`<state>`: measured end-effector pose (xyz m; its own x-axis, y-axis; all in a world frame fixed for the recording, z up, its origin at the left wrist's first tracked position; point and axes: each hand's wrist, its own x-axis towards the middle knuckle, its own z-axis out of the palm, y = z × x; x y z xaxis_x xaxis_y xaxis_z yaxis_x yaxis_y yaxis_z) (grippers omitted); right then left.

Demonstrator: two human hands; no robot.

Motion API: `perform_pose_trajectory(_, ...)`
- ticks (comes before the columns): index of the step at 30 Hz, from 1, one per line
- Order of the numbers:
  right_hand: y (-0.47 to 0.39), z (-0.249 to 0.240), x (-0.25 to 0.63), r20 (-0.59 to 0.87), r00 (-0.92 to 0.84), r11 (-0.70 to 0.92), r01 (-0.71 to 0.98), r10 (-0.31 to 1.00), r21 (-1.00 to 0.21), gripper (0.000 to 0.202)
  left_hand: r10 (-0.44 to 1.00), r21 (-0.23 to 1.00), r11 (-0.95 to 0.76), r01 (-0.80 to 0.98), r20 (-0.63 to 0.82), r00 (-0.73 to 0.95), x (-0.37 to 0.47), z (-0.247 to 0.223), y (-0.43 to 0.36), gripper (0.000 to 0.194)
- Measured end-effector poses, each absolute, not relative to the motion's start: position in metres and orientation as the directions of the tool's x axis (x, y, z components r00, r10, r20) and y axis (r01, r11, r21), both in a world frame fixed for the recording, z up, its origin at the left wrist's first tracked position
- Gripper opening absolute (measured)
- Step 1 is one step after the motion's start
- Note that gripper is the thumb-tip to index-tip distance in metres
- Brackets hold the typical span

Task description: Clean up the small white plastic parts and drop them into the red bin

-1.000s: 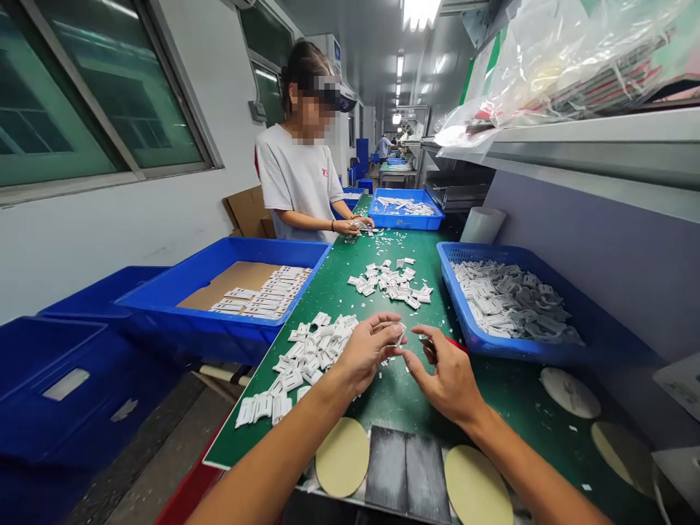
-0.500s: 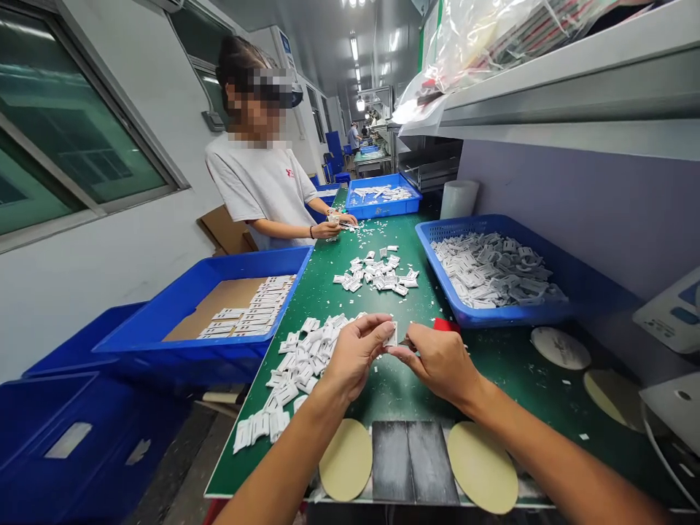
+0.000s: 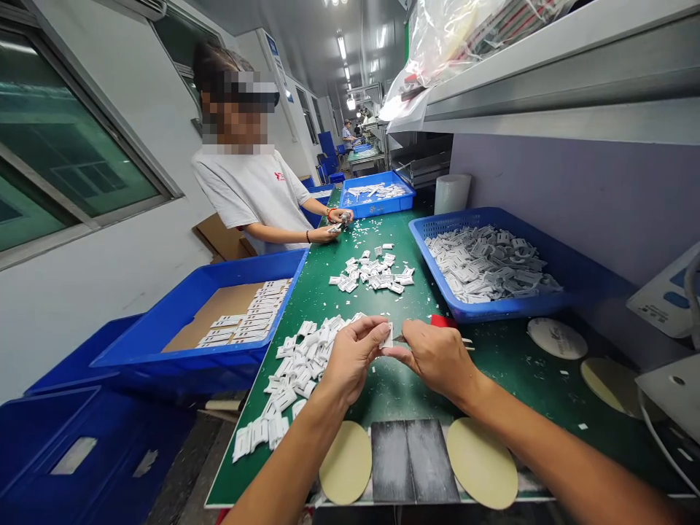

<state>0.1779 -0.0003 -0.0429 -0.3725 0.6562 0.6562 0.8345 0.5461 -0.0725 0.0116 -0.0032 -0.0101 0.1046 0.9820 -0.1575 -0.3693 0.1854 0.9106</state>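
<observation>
**White piece (image 3: 389, 336) in hand, metal tip (image 3: 399, 338) beside it**

From my end: left hand (image 3: 354, 357) pinches the white piece between thumb and fingers, over the near part of the green table (image 3: 399, 397). Right hand (image 3: 440, 357) curls around a tool; only the metal tip shows, aimed at the piece's edge. Contact: I can't tell. My judgement: brace the piece firmly, use short, light strokes, hold the left fingertips out of the tip's line.

Surface: pale scraps scattered about; a heap of white parts (image 3: 298, 368) left of the hands, a looser cluster (image 3: 375, 273) farther up, a blue basket (image 3: 464, 312) of similar parts at right.

Room: long, strip-lit; a co-worker (image 3: 246, 193) stands at the table's left side, handling something small.
</observation>
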Motion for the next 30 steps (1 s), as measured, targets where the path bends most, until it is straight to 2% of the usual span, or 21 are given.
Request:
perform_pose_trajectory(11,-0.002,-0.046,0.175,0.715,-0.368,0.533,0.846,0.595,-0.009,0.054,0.980,0.916,0.196,-0.350,-0.176,0.087,0.012,-0.007,-0.004,0.035)
perform_pose_trajectory(14,-0.002,-0.046,0.176,0.707,-0.381,0.569,0.822,0.596,-0.036,0.054,0.982,0.916,0.190,-0.353,-0.177,0.071,0.012,-0.008,-0.004,0.034)
perform_pose_trajectory(17,-0.003,-0.044,0.175,0.680,-0.384,0.637,0.754,0.624,-0.158,0.053,0.991,0.936,0.137,-0.325,-0.132,0.039,0.012,-0.009,-0.004,0.031)
perform_pose_trajectory(21,-0.004,-0.038,0.173,0.596,-0.324,0.636,0.635,0.735,-0.438,0.038,0.998,0.959,0.054,-0.277,-0.045,0.037,0.011,-0.009,-0.003,0.028)
perform_pose_trajectory(25,-0.005,-0.032,0.172,0.504,-0.281,0.573,0.493,0.817,-0.655,0.036,0.978,0.906,0.167,-0.389,-0.101,0.184,0.009,-0.009,-0.002,0.036)
perform_pose_trajectory(27,-0.005,-0.029,0.172,0.469,-0.284,0.548,0.438,0.836,-0.713,0.037,0.960,0.872,0.236,-0.430,-0.140,0.242,0.009,-0.009,-0.001,0.038)
perform_pose_trajectory(30,-0.006,-0.026,0.174,0.442,-0.295,0.531,0.440,0.847,-0.724,0.036,0.951,0.856,0.272,-0.439,-0.171,0.256,0.008,-0.009,-0.001,0.037)
